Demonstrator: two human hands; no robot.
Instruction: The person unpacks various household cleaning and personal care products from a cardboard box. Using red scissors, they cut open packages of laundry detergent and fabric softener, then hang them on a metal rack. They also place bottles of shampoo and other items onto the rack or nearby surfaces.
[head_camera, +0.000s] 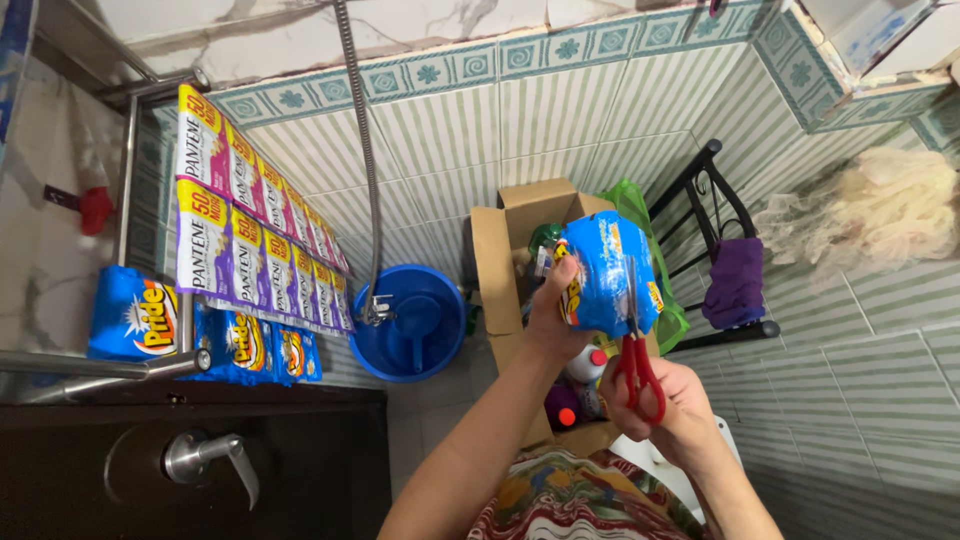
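An open brown cardboard box (520, 250) and round blue plastic basin (410, 322) lie below. The left hand (550, 320) grips a shiny blue plastic packet (605, 275); the right hand (675, 410) holds red-handled scissors (637, 345), blades pointing upward along the packet.

The blue packet (605, 272) is a glossy plastic pouch, bright blue with yellow and white print, puffy and crinkled. It is held up in the air at the middle of the scene, upright and turned slightly, its left edge pinched from below. The scissors (637, 345) have red looped handles and thin grey metal blades. They stand nearly upright just right of the packet's middle, handles near and low, blades pointing up and away, lying across the packet's front face and touching it. The blades look almost closed.
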